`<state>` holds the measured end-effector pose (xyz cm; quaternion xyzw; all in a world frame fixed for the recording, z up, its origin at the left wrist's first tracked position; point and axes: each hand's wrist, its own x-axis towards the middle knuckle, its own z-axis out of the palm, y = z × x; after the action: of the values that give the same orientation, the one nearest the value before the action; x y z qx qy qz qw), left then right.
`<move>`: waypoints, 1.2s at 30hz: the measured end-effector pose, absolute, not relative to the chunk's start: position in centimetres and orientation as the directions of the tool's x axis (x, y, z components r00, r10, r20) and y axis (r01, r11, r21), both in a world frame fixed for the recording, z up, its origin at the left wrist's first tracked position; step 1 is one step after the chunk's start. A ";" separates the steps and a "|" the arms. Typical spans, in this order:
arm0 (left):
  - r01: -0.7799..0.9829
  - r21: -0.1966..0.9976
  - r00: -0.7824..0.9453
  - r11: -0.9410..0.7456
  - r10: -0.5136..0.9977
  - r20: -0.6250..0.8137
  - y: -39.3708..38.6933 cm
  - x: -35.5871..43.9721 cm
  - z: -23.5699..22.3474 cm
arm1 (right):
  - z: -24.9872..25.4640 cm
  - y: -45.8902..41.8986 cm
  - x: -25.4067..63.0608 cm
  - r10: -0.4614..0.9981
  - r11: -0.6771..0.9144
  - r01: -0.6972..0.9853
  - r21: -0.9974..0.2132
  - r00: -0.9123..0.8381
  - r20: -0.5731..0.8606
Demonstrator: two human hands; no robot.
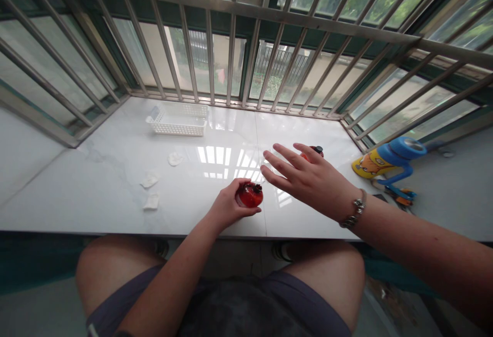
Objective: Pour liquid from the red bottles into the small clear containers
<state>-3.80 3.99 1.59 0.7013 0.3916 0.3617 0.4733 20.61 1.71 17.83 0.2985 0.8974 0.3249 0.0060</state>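
Observation:
A round red bottle [246, 198] with a black top stands near the front edge of the white tabletop. My left hand [223, 207] is wrapped around its left side, thumb and fingers curving about it. To the right, my right hand [308, 175] hovers palm down with its fingers spread, holding nothing. Partly hidden behind that hand is a second red bottle [318, 150], its black cap showing above the knuckles. A bracelet circles my right wrist.
A white perforated plastic basket [179, 130] sits near the barred window at the back. Several white crumpled tissue-like scraps, one of them a flat piece [151, 202], lie at left. At right stand a blue and yellow water bottle [375, 162] and a small orange-blue object [403, 196].

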 end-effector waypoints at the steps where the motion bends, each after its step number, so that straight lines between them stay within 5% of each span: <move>1: 0.208 0.947 0.433 -0.246 0.891 0.137 4.0 -3.8 1.6 | 17.9 1.7 20.6 0.537 0.612 0.529 0.588 -0.824 0.182; 9: 0.223 0.943 0.435 -0.245 0.891 0.128 4.0 -3.8 1.8 | 17.9 1.8 20.4 0.540 0.604 0.534 0.592 -0.820 0.189; 16: 0.223 0.945 0.433 -0.237 0.893 0.122 4.0 -3.8 1.7 | 18.0 1.6 20.2 0.568 0.656 0.591 0.471 -0.796 0.208; 28: 0.220 0.945 0.436 -0.241 0.891 0.125 4.1 -3.8 1.7 | 17.6 1.8 20.2 0.531 0.622 0.519 0.586 -0.830 0.171; 36: 0.179 0.959 0.417 -0.220 0.900 0.128 4.1 -3.8 1.6 | 15.1 1.5 20.1 0.612 0.633 0.637 0.441 -0.760 0.220</move>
<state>-3.76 4.06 1.59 0.6874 0.3925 0.3707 0.4858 20.10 1.54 15.08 0.3457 0.9031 0.2534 -0.0247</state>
